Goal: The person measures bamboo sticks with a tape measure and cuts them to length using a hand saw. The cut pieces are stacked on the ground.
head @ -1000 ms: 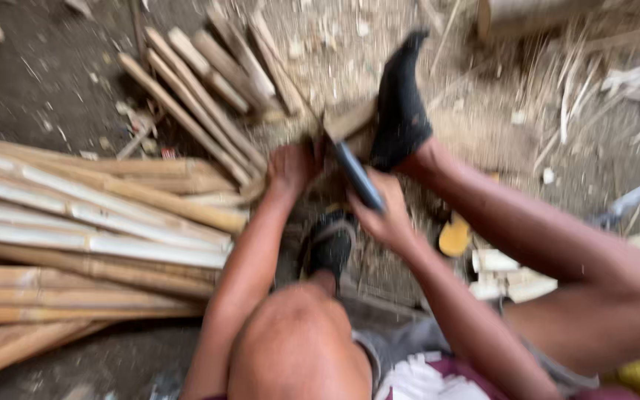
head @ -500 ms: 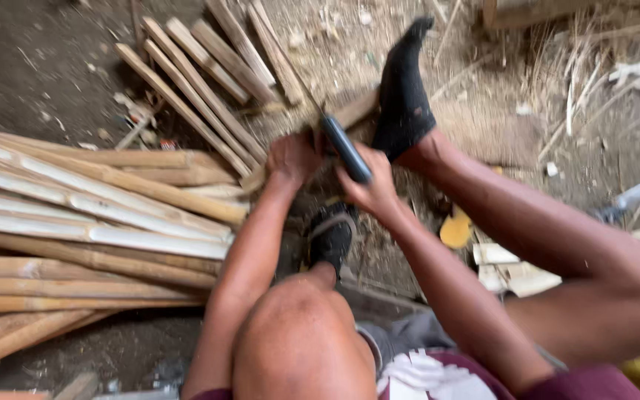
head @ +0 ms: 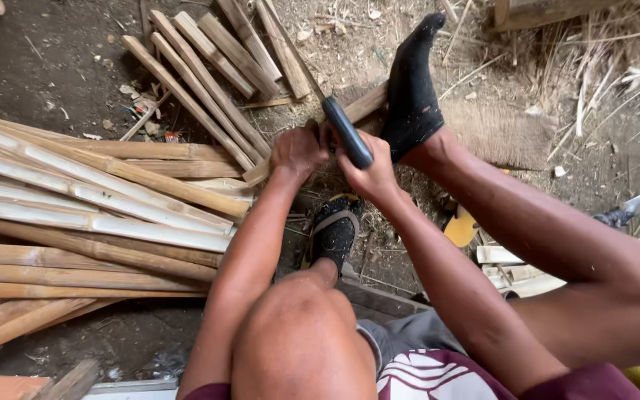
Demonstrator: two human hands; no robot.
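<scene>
Beside the black-socked foot [head: 412,89], a dark knife handle [head: 348,133] is gripped by the right hand [head: 368,172]; a bamboo strip [head: 261,172] is clasped by the left hand [head: 298,152], while many split strips [head: 98,200] are already piled.

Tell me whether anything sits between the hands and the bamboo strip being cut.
Nothing visible does. The left hand grips the bamboo strip directly, and the right hand holds the dark knife handle just beside it.

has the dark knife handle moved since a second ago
Yes. The dark knife handle in the right hand has shifted away from the person, further from the sandalled foot and up beside the black-socked foot.
</scene>
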